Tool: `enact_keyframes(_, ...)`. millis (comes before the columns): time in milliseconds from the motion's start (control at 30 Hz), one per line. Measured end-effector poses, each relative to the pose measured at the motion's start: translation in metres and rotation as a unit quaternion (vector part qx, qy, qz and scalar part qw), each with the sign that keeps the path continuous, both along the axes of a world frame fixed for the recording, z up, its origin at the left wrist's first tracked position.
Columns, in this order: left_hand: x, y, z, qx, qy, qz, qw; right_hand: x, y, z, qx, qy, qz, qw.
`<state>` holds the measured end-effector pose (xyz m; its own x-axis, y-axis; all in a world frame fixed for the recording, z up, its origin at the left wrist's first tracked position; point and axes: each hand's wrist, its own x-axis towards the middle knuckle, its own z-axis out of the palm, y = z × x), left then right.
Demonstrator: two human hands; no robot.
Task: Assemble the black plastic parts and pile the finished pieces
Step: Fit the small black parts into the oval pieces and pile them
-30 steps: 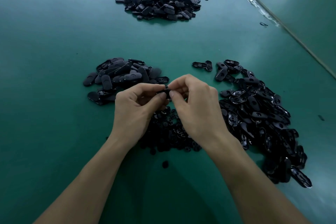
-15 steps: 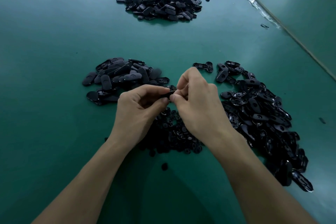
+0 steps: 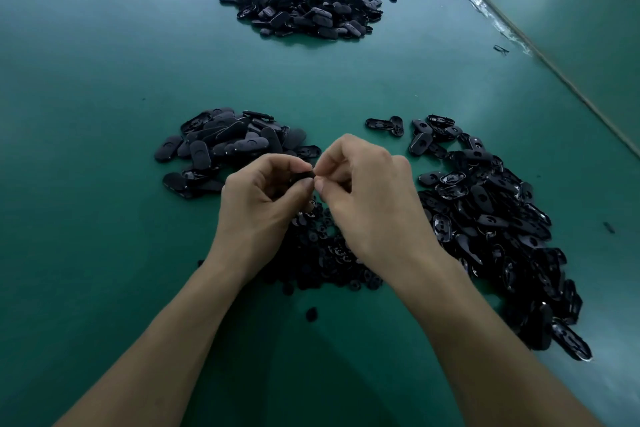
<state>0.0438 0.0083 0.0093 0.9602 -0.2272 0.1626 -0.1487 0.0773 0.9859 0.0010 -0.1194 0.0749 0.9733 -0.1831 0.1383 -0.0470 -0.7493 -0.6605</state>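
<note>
Nearest the person, a stray small piece [image 3: 311, 314] is lying alone on the green desk [image 3: 104, 218]; just beyond it a low heap of small fittings [image 3: 322, 253] is spreading under both wrists.

Above that heap the hands are working together, fingertips all but touching; the left hand [image 3: 258, 204] is curling round a black part [image 3: 304, 177] and holding it off the desk; the right hand [image 3: 374, 204] is pinching at that part's near end with thumb and forefinger. Whether a fitting is sitting in the pinch, I cannot tell.

Judgement: the joining step is in hand, one piece being pressed into another; next move is probably a firm squeeze to seat it, then a reach to the far pile [image 3: 304, 3], which looks like the finished stock.

Matte ovals [image 3: 225, 146] are heaped left of the hands; glossy shells [image 3: 502, 236] are banked to the right.

Against half a second ago: the fingertips are sitting closer, less of the part is showing, and the heaps are lying unchanged.
</note>
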Motion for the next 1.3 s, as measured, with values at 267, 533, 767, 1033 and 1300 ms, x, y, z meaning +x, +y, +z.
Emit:
enact_keyframes(267,-0.002,-0.002,0.001,-0.031,0.020,-0.025,0.999,0.010,-0.017,0.001,0.040,0.014,0.044,0.998)
enact_keyframes(533,-0.001,-0.001,0.001,-0.059,0.026,-0.015,0.998,0.013,-0.028,-0.005,0.077,0.032,0.062,0.995)
enact_keyframes(767,0.000,-0.003,0.001,-0.069,0.039,-0.018,0.997,0.012,-0.026,-0.010,0.068,0.022,0.052,0.996)
enact_keyframes(1033,0.000,-0.003,0.000,-0.070,0.040,-0.015,0.997,0.010,-0.020,-0.013,0.084,0.007,0.027,0.996)
enact_keyframes(1300,-0.001,-0.002,-0.003,-0.065,0.020,0.013,0.998,0.012,-0.030,-0.011,0.095,0.024,0.055,0.994)
